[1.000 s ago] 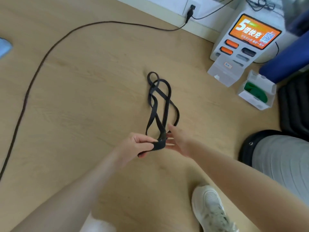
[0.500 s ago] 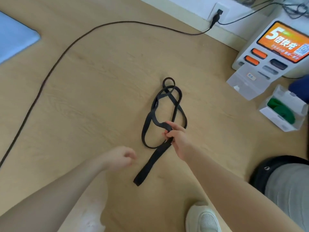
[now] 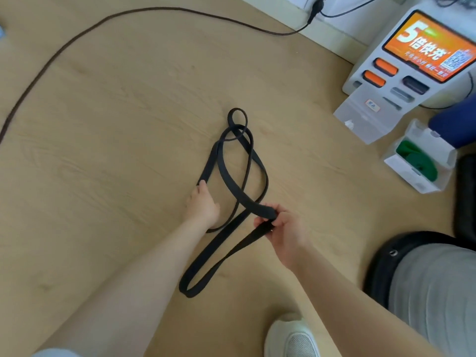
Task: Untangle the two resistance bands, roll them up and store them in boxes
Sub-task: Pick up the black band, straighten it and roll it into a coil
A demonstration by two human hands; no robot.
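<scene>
The black flat rubber resistance band (image 3: pixel 233 176) sprawls in crossed loops on the pale wooden floor (image 3: pixel 103 150); our right hand (image 3: pixel 282 229) pinches a fold, our left hand (image 3: pixel 202 202) rests fingers outstretched on one strand. Pulling hard could cinch the far twists. Room lies left; the clear plastic box (image 3: pixel 422 161) with the green band (image 3: pixel 414 157) crowds the right.

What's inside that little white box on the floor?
A rolled-up green resistance band lies inside the open white cardboard box. The box's bottom beneath it is covered.
</scene>
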